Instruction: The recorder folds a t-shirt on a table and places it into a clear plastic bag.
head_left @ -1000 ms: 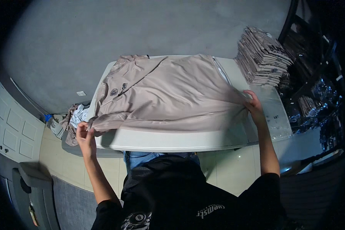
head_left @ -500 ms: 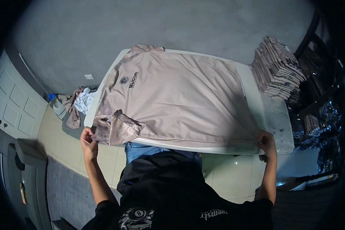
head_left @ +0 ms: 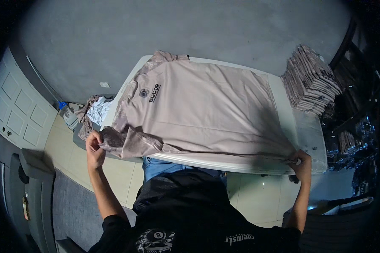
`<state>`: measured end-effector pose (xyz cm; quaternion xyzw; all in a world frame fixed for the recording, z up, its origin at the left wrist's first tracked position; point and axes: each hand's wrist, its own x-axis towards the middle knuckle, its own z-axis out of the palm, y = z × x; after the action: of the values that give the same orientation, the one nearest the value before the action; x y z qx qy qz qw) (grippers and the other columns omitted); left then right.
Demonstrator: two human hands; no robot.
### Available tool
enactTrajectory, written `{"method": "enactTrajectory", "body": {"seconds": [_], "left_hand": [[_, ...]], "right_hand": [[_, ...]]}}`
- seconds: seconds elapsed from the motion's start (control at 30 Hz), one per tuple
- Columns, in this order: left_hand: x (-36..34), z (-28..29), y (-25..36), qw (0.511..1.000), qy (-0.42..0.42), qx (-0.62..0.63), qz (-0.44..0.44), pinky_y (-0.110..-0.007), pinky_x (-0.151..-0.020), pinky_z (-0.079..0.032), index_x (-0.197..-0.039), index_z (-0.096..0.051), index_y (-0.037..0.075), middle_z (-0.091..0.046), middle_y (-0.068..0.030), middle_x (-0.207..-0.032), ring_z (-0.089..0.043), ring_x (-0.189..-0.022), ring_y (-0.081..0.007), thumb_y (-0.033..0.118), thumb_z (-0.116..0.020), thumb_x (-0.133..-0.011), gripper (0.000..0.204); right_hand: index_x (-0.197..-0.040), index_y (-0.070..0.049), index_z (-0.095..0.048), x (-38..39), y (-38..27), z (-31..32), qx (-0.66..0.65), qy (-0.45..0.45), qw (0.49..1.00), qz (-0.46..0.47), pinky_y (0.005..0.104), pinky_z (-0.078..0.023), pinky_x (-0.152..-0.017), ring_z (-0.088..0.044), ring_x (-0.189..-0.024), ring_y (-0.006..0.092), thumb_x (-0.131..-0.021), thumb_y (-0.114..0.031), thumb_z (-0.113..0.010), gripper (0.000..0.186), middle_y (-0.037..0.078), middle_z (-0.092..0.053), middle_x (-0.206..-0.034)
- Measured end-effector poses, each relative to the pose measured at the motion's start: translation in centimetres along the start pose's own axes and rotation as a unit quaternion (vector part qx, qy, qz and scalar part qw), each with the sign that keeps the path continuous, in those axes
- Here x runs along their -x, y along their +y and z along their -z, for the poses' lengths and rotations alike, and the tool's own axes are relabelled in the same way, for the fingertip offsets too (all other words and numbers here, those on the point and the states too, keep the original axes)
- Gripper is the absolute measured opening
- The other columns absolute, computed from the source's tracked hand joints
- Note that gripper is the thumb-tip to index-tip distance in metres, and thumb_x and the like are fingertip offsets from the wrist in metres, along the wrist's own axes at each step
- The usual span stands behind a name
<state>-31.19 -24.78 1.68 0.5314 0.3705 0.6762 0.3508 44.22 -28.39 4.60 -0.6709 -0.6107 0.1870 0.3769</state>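
A beige T-shirt (head_left: 211,109) with darker mottled sleeves and a dark chest print is spread across a white table (head_left: 278,101), its collar end to the left and its hem to the right. My left hand (head_left: 95,148) is closed on the edge of the near sleeve, lifting it at the table's near left corner. At the near right, my right hand (head_left: 300,164) pinches the hem corner and draws it out past the table edge. Wrinkles run along the near side between both hands. The far sleeve lies at the back left of the table.
A tall stack of folded beige shirts (head_left: 310,80) stands at the back right, beside clear plastic packaging (head_left: 312,141). Loose clothes (head_left: 98,110) lie on a low grey seat left of the table. A grey wall (head_left: 190,29) rises behind it; a dark rack with blue tinsel is at right.
My left hand has raised the sleeve edge a little, bunching it more. The right hand has pulled the hem corner slightly right and nearer, stretching the near side. The whole view has shifted slightly.
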Motion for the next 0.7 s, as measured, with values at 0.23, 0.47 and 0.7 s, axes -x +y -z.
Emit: {"method": "enactTrajectory", "body": {"seconds": [0.23, 0.47, 0.7], "left_hand": [[-14.9, -2.6, 3.0, 0.983, -0.177, -0.039, -0.002, -0.023, -0.072, -0.045, -0.093, -0.052, 0.011, -0.049, 0.005, -0.088, -0.051, -0.082, -0.0067, -0.004, -0.074, -0.082, 0.029], [-25.7, -3.8, -6.0, 0.965, -0.079, -0.181, 0.173, -0.028, -0.082, -0.053, -0.139, -0.057, 0.002, -0.071, -0.0095, -0.121, -0.068, -0.102, -0.0151, 0.015, -0.073, -0.096, 0.048], [-15.7, 0.8, -8.5, 0.86, -0.071, -0.465, 0.199, -0.032, -0.057, -0.049, -0.094, -0.077, -0.004, -0.072, -0.0071, -0.071, -0.063, -0.059, -0.0151, 0.043, -0.081, -0.088, 0.047]], "right_hand": [[-0.111, -0.005, -0.065, -10.3, 5.4, 6.4, -0.173, -0.228, 0.958, 0.02, 0.0314, -0.049, -0.099, -0.06, -0.117, 0.0171, -0.09, -0.008, -0.077, 0.024, 0.008, -0.065, -0.128], [-0.128, -0.006, -0.063, -26.6, 2.7, -5.9, -0.376, -0.087, 0.922, -0.034, 0.0203, -0.048, -0.075, -0.061, -0.087, 0.0057, -0.102, -0.031, -0.068, 0.036, -0.004, -0.065, -0.096], [-0.102, -0.012, -0.07, -24.5, 8.5, -8.7, -0.207, -0.127, 0.946, -0.214, 0.0236, -0.027, -0.043, -0.036, -0.047, 0.0048, -0.102, -0.038, -0.066, 0.026, -0.011, -0.049, -0.064]]}}
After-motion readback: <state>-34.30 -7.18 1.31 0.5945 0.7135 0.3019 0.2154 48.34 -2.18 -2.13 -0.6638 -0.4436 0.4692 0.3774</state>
